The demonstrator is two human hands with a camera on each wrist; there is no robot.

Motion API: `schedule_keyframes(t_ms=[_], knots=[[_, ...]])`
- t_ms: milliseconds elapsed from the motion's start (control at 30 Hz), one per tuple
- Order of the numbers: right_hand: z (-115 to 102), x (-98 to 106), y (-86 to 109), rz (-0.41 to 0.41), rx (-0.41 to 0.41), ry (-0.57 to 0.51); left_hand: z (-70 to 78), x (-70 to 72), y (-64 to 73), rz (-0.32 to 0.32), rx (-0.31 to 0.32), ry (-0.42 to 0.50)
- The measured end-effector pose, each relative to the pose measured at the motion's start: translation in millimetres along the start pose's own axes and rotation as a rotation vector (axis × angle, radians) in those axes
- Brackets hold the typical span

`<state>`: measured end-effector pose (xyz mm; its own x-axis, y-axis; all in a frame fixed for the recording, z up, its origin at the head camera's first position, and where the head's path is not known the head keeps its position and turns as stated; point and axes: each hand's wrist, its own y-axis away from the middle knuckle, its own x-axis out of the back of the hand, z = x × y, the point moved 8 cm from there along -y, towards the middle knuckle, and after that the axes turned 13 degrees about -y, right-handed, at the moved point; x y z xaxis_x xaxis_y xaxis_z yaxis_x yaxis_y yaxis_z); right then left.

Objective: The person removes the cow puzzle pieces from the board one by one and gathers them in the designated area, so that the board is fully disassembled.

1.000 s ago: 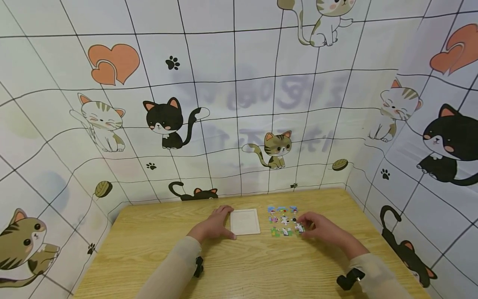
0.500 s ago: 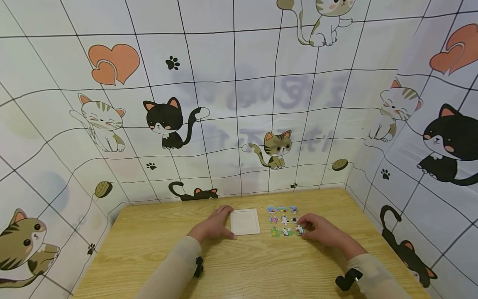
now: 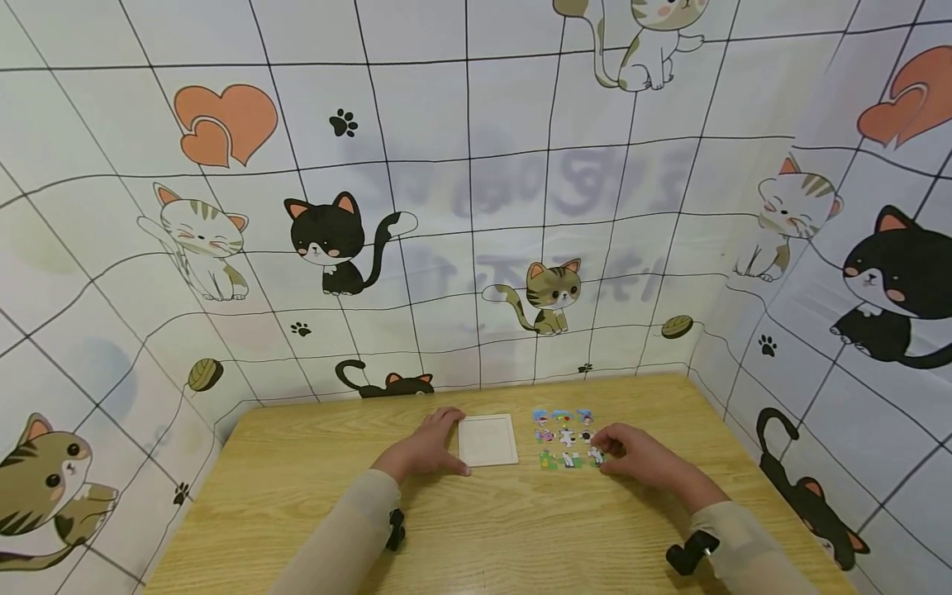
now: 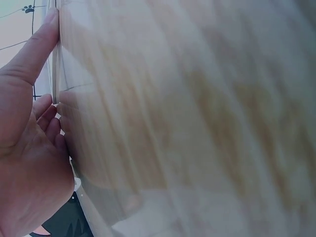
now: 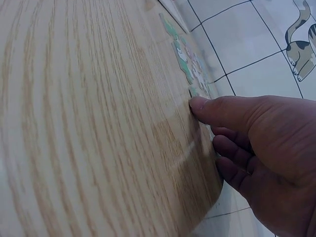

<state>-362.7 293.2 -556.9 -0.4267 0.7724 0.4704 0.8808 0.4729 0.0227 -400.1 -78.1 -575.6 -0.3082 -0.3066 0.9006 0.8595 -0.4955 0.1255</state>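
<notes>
On the table lies a square, pale wooden puzzle tray (image 3: 487,440), its inside bare. My left hand (image 3: 424,448) holds the tray by its left side, thumb near the front corner and fingers near the back corner. To the right of the tray, several colourful jigsaw pieces (image 3: 568,439) lie in three rows, slightly apart. My right hand (image 3: 635,452) holds the front right jigsaw piece (image 3: 596,455) between thumb and fingers, down at table level. In the right wrist view the thumb (image 5: 217,109) touches the edge of the row; the fingers partly hide the piece.
The wood-grain table (image 3: 506,529) runs back to a white cloth wall (image 3: 431,330) printed with cats and grid lines. Dark wrist devices (image 3: 692,552) sit at both sleeves.
My right hand and the front right jigsaw piece have shifted only very slightly. The left hand and the puzzle tray stay in place.
</notes>
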Motion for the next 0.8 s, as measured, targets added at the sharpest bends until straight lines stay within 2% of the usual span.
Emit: schedule_keyframes(t_ms=[500, 700, 800], knots=[[4, 2, -1.5, 0.023, 0.012, 0.017, 1.6, 3.1, 3.9, -0.003, -0.015, 0.021], [6, 5, -1.9, 0.096, 0.016, 0.04, 1.9, -1.9, 5.6, 0.01, -0.013, 0.047], [1, 9, -2.4, 0.163, 0.042, 0.089, 1.4, 3.0, 10.2, 0.048, 0.001, 0.028]])
